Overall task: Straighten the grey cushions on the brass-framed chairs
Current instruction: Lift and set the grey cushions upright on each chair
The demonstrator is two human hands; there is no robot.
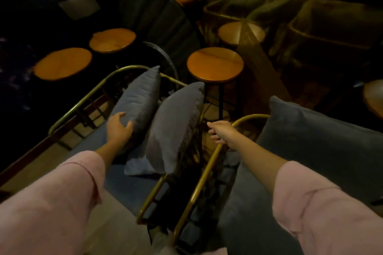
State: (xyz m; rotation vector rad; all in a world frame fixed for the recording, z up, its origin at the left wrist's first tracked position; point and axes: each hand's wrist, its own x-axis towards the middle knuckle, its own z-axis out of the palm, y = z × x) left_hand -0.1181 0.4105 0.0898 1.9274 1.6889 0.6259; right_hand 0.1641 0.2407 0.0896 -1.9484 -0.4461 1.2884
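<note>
Two grey cushions stand on edge on the left brass-framed chair (pixel 83 98). My left hand (pixel 118 129) grips the lower edge of the left grey cushion (pixel 137 97). Beside it, the right grey cushion (pixel 176 124) leans against the chair's right rail. My right hand (pixel 220 131) hovers open over the gap between the chairs, just right of that cushion and not touching it. A second brass-framed chair (pixel 207 170) on the right carries a large dark grey cushion (pixel 310 136). Both arms wear pink sleeves.
The room is dim. A round wooden stool (pixel 215 65) stands just beyond the chairs, with more round wooden tops at the left (pixel 63 64) (pixel 113 40) and behind (pixel 241 33). Further brass-framed seats (pixel 331 33) sit at the back right.
</note>
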